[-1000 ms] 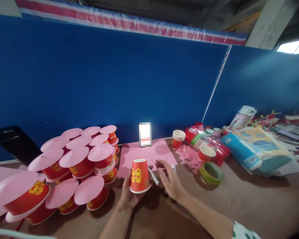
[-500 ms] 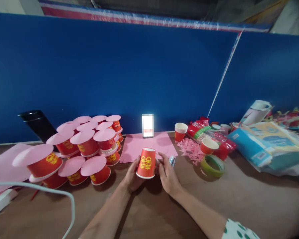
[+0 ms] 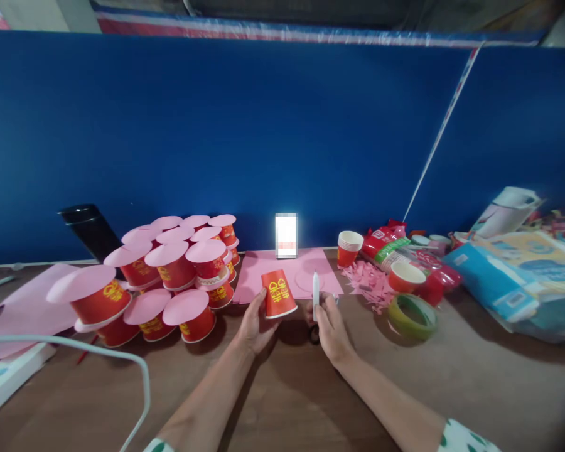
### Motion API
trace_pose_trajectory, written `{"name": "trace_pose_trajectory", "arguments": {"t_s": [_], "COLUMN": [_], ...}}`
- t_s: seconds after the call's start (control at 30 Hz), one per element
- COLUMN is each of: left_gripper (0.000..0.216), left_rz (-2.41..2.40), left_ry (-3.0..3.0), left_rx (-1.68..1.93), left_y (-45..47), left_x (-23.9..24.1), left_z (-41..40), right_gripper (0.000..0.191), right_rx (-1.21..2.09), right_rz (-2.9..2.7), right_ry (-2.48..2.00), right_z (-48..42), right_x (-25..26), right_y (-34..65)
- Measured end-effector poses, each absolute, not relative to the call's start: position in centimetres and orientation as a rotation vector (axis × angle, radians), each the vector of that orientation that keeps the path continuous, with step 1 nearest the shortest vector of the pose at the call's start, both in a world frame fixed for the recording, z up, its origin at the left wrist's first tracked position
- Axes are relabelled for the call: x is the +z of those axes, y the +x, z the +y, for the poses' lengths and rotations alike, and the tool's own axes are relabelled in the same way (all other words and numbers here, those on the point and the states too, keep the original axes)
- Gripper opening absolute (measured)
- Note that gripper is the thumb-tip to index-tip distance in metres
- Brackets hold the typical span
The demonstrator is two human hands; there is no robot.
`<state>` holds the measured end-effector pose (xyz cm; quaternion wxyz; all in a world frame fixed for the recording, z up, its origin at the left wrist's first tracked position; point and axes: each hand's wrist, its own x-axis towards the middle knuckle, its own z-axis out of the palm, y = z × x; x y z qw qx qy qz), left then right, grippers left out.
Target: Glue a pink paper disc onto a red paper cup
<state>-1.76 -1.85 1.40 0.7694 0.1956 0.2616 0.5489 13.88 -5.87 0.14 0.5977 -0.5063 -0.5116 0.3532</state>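
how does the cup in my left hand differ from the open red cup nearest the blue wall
The held cup is upside down, rim downward; the cup by the wall stands upright, its white inside showing. The held cup is tilted in the left hand, near the white pen in the right hand; the cup by the wall sits untouched on the table. Both are red paper cups.

I'm at a craft workshop bench: a brown tabletop (image 3: 452,389) set against a blue partition (image 3: 216,125). Left of the pink paper sheet (image 3: 254,279) stand piled red paper cups topped with pink discs (image 3: 169,270). Right of it lie pink paper scraps (image 3: 370,282), a tape roll (image 3: 412,317) and a bagged sleeve of cups (image 3: 395,248).
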Motion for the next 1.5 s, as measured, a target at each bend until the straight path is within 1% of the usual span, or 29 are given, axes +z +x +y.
{"name": "trace_pose_trajectory", "arguments": {"t_s": [0.17, 0.27, 0.37, 0.47, 0.57, 0.7, 0.83, 1.0, 1.2, 1.4, 1.5], "left_gripper": [0.021, 0.022, 0.024, 0.031, 0.034, 0.031, 0.033, 0.038, 0.038, 0.046, 0.042], "left_rz": [0.582, 0.579, 0.625, 0.649, 0.656, 0.678, 0.657, 0.613, 0.632, 0.643, 0.69], "left_ry": [0.443, 0.481, 0.496, 0.567, 0.645, 0.612, 0.58, 0.622, 0.653, 0.764, 0.797], "left_rx": [1.225, 1.232, 1.227, 1.223, 1.22, 1.291, 1.304, 1.257, 1.16, 1.243, 1.291], "left_y": [-1.8, -1.7, -1.7, -1.6, -1.4, -1.3, -1.3, -1.2, -1.0, -0.8, -0.8], "left_x": [1.0, 1.0, 1.2, 1.5, 1.8, 1.8, 1.1, 0.8, 1.0, 1.2, 1.2], "left_z": [-1.6, -1.6, -1.8, -2.1, -2.3, -2.2, -1.7, -1.8, -2.1, -2.4, -2.4], "right_gripper": [0.005, 0.006, 0.006, 0.01, 0.012, 0.017, 0.026, 0.021, 0.012, 0.021, 0.025], "right_rx": [0.805, 0.765, 0.642, 0.549, 0.583, 0.596, 0.595, 0.601, 0.547, 0.695, 0.767], "right_rz": [-1.221, -1.234, -1.253, -1.281, -1.326, -1.33, -1.303, -1.363, -1.358, -1.183, -1.088], "right_ry": [-1.159, -1.179, -1.258, -1.308, -1.291, -1.245, -1.26, -1.231, -1.183, -1.217, -1.249], "right_z": [-6.2, -6.3, -6.4, -6.5, -6.7, -6.9, -7.0, -6.8, -6.3, -5.9, -5.7], "right_x": [0.7, 0.7, 0.9, 1.2, 1.3, 1.5, 1.9, 1.2, 0.7, 1.5, 1.5], "right_y": [13.7, 13.9, 14.1, 14.2, 13.9, 13.4, 13.1, 13.3, 13.9, 14.3, 14.3]}}
